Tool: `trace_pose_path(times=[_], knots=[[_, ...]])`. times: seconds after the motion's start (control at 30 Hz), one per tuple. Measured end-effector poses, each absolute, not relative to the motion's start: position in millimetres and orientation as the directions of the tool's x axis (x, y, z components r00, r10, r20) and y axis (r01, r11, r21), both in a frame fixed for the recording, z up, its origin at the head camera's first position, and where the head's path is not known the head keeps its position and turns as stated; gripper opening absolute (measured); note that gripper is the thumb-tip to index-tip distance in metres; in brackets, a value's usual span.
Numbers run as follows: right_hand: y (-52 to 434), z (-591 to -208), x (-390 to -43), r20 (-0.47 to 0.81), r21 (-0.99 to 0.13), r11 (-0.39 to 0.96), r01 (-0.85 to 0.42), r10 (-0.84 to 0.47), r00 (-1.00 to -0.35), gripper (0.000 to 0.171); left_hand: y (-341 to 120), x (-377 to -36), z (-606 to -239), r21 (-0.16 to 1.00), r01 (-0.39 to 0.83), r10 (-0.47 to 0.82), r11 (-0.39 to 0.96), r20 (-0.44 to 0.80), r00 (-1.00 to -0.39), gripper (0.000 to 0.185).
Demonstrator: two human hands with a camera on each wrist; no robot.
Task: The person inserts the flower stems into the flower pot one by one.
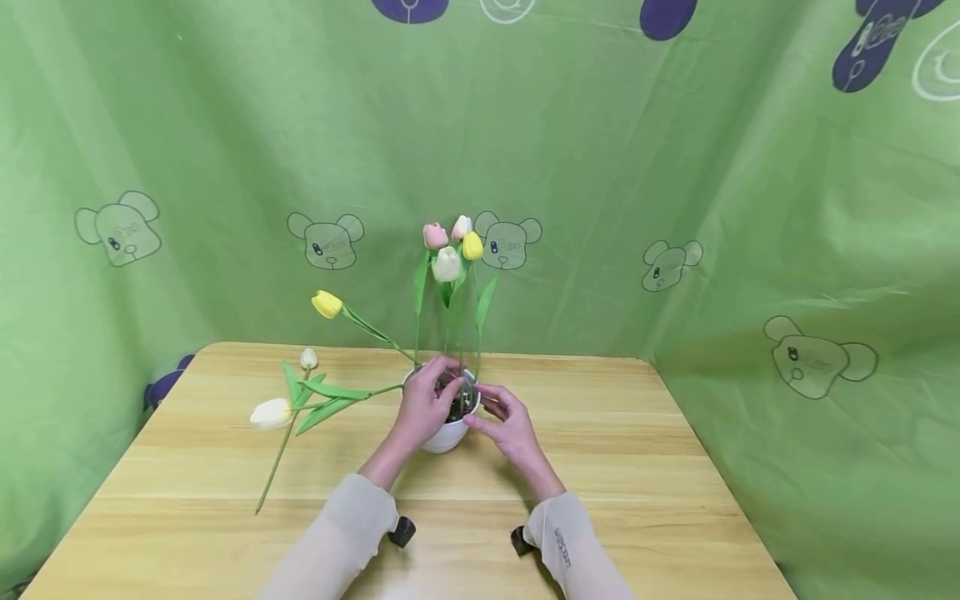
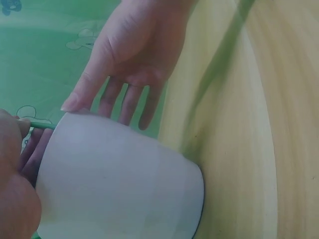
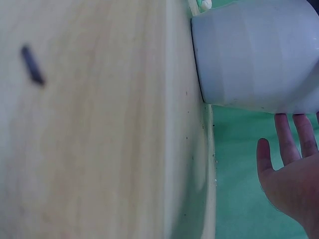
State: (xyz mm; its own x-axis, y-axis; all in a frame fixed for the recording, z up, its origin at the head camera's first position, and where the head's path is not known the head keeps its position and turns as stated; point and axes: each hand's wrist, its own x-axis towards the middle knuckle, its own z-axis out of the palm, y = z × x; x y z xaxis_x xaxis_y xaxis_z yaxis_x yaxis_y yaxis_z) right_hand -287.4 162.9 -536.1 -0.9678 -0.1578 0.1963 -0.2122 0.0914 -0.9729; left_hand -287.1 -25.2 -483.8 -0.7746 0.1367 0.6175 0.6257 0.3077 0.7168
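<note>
White pot (image 1: 447, 433) steadied by the open right hand (image 1: 504, 421), left hand (image 1: 426, 406) pinching a stem (image 1: 417, 337): best seat it upright, gently

In front of me is a wooden tabletop (image 1: 637, 467). Behind it hangs a green cloth (image 1: 225, 150) with printed bear heads. On the tabletop lies a white tulip (image 1: 271, 413), a small bud (image 1: 308, 358) near it.

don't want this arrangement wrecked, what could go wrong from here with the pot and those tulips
The white pot is small under tall upright tulips; the left hand working a stem at its rim could tip it. The right hand steadies it only with open fingers. The loose white tulip lies near the table edge.
</note>
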Motion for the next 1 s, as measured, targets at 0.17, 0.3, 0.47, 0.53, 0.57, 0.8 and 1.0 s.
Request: trace_pose_path(times=[0.17,0.3,0.47,0.53,0.57,0.8,1.0], knots=[[162.4,-535.9,-287.8,0.196,-0.972,0.102,-0.214,-0.157,-0.968,0.058,-23.1,-287.0,-482.5,0.725,0.598,0.138,0.342,0.591,-0.795,0.017],[161.2,-536.6,-286.1,0.193,-0.97,0.115,-0.212,-0.155,-0.969,0.058,-21.9,-286.2,-485.4,0.739,0.572,0.128,0.356,0.568,-0.813,0.016],[163.1,-537.4,-287.1,0.201,-0.968,0.119,-0.22,-0.151,-0.968,0.058,-19.3,-287.0,-487.1,0.742,0.565,0.123,0.362,0.563,-0.817,0.016],[164.2,-537.7,-287.3,0.205,-0.967,0.119,-0.223,-0.15,-0.967,0.058,-18.4,-287.3,-487.2,0.741,0.562,0.125,0.368,0.56,-0.819,0.016],[164.3,-537.9,-287.3,0.207,-0.967,0.115,-0.225,-0.148,-0.967,0.058,-18.3,-287.4,-487.7,0.743,0.56,0.127,0.368,0.556,-0.821,0.016],[164.4,-539.2,-287.8,0.205,-0.969,0.107,-0.222,-0.147,-0.968,0.058,-18.6,-287.5,-488.5,0.755,0.528,0.107,0.389,0.532,-0.84,0.016],[163.0,-538.8,-287.7,0.204,-0.97,0.107,-0.22,-0.142,-0.969,0.058,-18.6,-290.0,-489.7,0.74,0.526,0.098,0.419,0.54,-0.836,0.015]])
